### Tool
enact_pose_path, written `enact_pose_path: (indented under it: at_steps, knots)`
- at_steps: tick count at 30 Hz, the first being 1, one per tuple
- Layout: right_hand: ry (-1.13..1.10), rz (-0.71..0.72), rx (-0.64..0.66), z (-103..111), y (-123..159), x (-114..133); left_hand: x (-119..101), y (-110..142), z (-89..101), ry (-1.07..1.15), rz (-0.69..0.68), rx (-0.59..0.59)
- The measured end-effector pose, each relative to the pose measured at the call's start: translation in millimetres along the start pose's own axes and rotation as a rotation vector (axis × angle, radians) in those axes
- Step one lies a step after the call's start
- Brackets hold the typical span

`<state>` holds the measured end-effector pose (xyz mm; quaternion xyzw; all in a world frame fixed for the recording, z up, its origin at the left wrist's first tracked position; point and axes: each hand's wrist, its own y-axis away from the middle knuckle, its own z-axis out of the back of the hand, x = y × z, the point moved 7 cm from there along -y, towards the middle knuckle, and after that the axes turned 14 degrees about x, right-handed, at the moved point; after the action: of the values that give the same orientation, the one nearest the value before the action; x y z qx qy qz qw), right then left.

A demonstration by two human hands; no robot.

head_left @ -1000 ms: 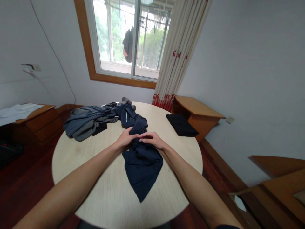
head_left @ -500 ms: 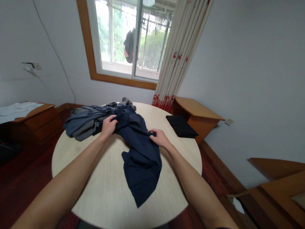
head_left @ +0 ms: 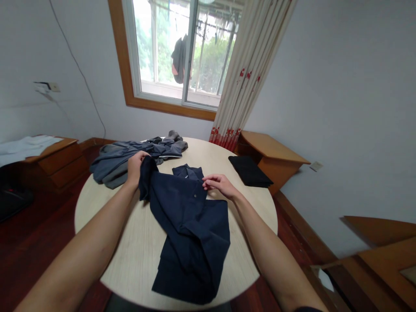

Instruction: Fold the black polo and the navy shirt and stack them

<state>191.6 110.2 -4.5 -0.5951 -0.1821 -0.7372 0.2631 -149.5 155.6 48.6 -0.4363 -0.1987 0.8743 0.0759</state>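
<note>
A navy shirt with a collar and a small button lies loosely across the table in front of me, its lower part spread toward the near edge. My left hand is closed on its left side, lifting a bunched part, perhaps a sleeve, off the tabletop. At the shirt's right, just below the collar, my right hand pinches the cloth between thumb and fingers. Folds hide part of the shirt's front.
The round pale table also bears a heap of grey and blue clothes at back left and a folded black garment at right. Wooden desks stand on both sides, below a window and curtain.
The shirt has come away from the heap toward me and opened wider, so its collar shows. My left hand has moved left with its part; my right hand has barely shifted.
</note>
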Motion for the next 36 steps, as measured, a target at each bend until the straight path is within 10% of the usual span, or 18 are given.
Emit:
enact_pose_path:
  at_steps: [5,11,17,27,36]
  knots:
    - [0.459,-0.1,-0.448,43,0,-36,-15,11,-52.5,-0.247,0.092,0.408]
    - [0.702,0.009,-0.332,20,-14,-27,-31,38,-108.2,-0.446,-0.093,0.693]
    - [0.628,0.065,-0.249,10,-18,-24,-58,65,-139.3,-0.2,-0.374,0.89]
    - [0.45,0.038,-0.208,18,1,-7,-47,56,-132.0,-0.145,-0.173,0.899]
    - [0.64,0.172,-0.691,58,35,26,-25,23,-91.1,-0.137,0.007,0.714]
